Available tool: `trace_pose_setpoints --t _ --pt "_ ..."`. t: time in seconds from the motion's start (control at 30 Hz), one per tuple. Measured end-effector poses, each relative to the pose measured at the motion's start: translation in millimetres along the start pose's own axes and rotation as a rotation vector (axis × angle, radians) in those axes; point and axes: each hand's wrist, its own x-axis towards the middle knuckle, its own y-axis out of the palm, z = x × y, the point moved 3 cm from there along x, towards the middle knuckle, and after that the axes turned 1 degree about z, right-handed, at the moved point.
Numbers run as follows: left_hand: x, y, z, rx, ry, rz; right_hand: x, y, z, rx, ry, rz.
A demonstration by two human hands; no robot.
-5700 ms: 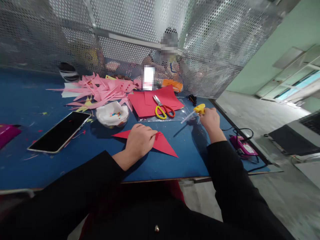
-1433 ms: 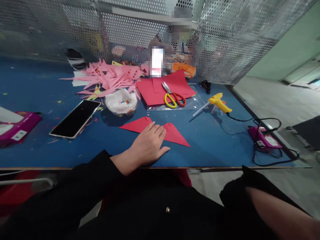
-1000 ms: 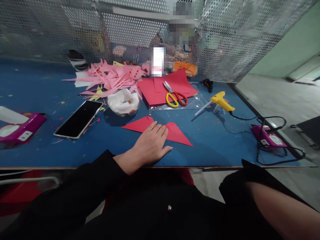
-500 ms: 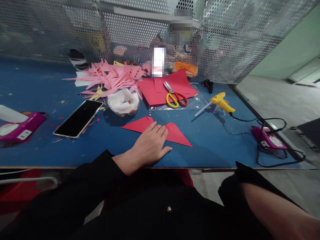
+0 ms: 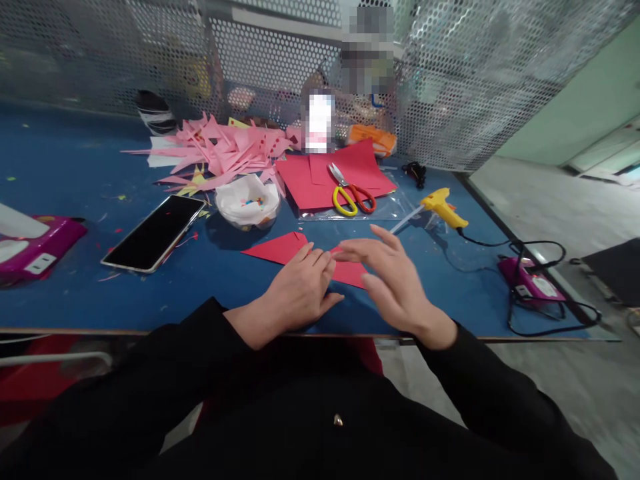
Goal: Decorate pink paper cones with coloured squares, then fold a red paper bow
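Observation:
A folded piece of red paper (image 5: 276, 249) lies on the blue table, its two pointed ends spreading left and right. Flat across its middle rests my left hand (image 5: 303, 287), fingers together and stretched out, thumb to the right; the paper under it is hidden. Over the paper's right part is my right hand (image 5: 393, 280), fingers apart and slightly blurred, with nothing seen in it. Its fingertips come close to those of the left hand; whether they touch cannot be made out.
Behind the paper lie scissors (image 5: 345, 193) on red sheets (image 5: 295, 180), beside a paper-lined bowl (image 5: 249, 217) and pink paper pieces (image 5: 225, 150). A black-screened phone (image 5: 155, 233) lies left. A yellow glue gun (image 5: 445, 205) with its cord lies right. Perforated metal (image 5: 275, 53) bounds the back.
My right hand has come in from the lower right, beyond the table edge, to above the red paper's right part. The left hand stays on the paper. The view has shifted slightly.

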Motion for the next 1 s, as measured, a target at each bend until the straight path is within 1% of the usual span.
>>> trace_pose_setpoints --t 0.07,0.13,0.2,0.33,0.47,0.73,0.8,0.9,1.0 --pt "0 -1 0 0.006 0.002 -0.004 0 14 -8 -0.014 -0.031 0.051" --pt "1 -1 -1 0.015 0.004 -0.003 -2 26 -15 -0.062 -0.028 0.112" --pt "1 -1 -1 0.013 0.004 0.003 -5 32 -18 -0.107 -0.026 0.156" --pt "1 0 -1 -0.001 0.004 0.012 -7 34 -14 -0.187 -0.077 0.191" --pt "1 0 -1 -0.003 0.009 0.011 -8 35 -12 -0.2 -0.098 0.159" --pt "2 0 -1 0.009 0.007 0.009 -7 39 -14 -0.206 -0.076 0.163" --pt "2 0 -1 0.001 0.004 0.011 -5 39 -17 -0.197 -0.046 0.167" --pt "2 0 -1 0.007 0.002 0.015 -2 40 -22 -0.218 0.01 0.198" --pt "1 1 -1 0.02 0.003 0.011 0 43 -23 -0.24 0.018 0.235"
